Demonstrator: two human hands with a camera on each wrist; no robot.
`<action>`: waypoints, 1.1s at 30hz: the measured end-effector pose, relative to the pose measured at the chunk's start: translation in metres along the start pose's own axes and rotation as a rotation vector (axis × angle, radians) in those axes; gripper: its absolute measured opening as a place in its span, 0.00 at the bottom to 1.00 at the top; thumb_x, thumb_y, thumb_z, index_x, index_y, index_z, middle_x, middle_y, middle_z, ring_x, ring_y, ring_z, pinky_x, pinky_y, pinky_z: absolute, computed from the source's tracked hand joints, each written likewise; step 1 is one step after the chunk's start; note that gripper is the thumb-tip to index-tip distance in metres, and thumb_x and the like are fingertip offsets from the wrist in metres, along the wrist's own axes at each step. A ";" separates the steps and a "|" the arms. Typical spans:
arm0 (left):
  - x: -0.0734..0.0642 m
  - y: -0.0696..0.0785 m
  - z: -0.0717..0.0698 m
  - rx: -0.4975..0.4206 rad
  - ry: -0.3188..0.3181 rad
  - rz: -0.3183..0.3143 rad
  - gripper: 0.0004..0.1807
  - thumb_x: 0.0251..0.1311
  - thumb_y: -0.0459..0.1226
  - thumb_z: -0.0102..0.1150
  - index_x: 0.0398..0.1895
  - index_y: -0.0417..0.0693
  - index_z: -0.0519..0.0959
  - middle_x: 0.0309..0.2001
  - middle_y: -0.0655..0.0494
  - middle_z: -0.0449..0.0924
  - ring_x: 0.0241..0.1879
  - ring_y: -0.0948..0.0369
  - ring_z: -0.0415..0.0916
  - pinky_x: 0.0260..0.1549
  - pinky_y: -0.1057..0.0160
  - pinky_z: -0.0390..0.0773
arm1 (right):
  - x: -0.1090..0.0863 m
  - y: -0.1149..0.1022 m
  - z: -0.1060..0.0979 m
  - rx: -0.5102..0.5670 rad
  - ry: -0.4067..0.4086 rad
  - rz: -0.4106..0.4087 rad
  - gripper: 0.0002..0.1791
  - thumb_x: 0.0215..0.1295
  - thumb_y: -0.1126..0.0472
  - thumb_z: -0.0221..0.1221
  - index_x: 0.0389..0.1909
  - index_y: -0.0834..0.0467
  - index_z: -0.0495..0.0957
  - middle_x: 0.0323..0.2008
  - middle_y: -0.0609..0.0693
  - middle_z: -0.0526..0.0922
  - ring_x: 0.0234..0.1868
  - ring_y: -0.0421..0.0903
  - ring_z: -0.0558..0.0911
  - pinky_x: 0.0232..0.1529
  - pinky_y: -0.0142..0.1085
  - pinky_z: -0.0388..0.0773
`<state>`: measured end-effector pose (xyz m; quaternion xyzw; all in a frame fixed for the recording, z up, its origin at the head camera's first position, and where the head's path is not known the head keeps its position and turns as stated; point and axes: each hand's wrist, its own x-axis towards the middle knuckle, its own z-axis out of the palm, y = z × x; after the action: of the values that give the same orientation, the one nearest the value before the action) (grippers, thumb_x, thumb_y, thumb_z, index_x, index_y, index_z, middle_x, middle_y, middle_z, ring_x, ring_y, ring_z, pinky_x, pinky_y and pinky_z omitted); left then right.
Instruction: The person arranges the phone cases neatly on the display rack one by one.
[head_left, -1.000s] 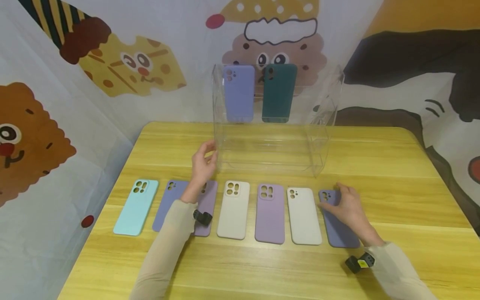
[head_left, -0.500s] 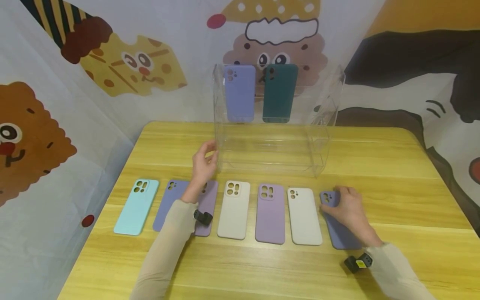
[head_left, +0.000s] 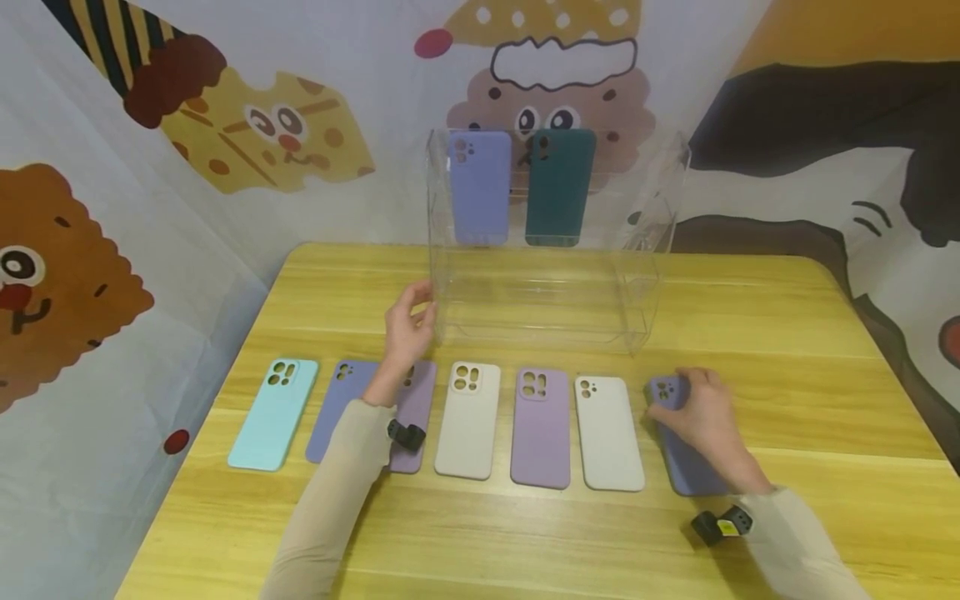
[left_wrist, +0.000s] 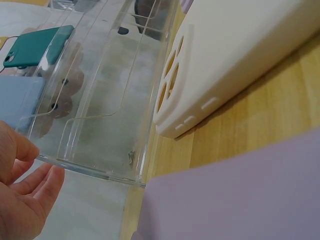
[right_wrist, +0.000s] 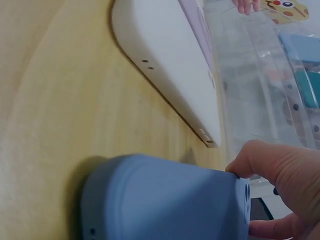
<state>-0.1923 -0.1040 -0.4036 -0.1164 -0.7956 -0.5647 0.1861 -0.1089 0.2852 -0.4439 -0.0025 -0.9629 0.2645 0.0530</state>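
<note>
My right hand [head_left: 701, 417] pinches a slate-blue phone case [head_left: 686, 458] near its camera-hole end, thumb on one long edge and fingers on the other side. In the right wrist view this case [right_wrist: 170, 200] stands close to the wood surface, its camera end at my thumb. My left hand [head_left: 408, 329] holds the left side edge of a clear tiered display stand [head_left: 536, 321], thumb and fingers on either side of the panel in the left wrist view. A lavender-blue case [head_left: 480, 192] and a dark green case [head_left: 560, 192] lean side by side on the stand's upper tier.
Along the table [head_left: 525, 542] lies a row of cases: turquoise [head_left: 273, 417], blue [head_left: 333, 421], a purple case [head_left: 416, 408] partly under my left wrist, cream [head_left: 467, 425], lilac [head_left: 540, 433] and white [head_left: 610, 437]. A printed cloth [head_left: 360, 67] hangs behind the stand.
The slate-blue case has shifted slightly right, away from the white case, with my right hand gripping it; its camera end now looks slightly raised. My left hand stays at the stand.
</note>
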 end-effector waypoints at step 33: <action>0.000 -0.001 0.000 -0.009 0.005 0.017 0.17 0.57 0.17 0.49 0.51 0.19 0.68 0.47 0.25 0.73 0.49 0.36 0.72 0.47 0.46 0.79 | 0.028 -0.046 -0.044 0.155 0.343 -0.181 0.34 0.39 0.67 0.66 0.52 0.74 0.69 0.49 0.73 0.69 0.45 0.66 0.66 0.38 0.52 0.65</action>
<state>-0.1927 -0.1044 -0.4042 -0.1228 -0.7914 -0.5671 0.1924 -0.1307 0.2688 -0.3799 0.0431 -0.9129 0.3275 0.2396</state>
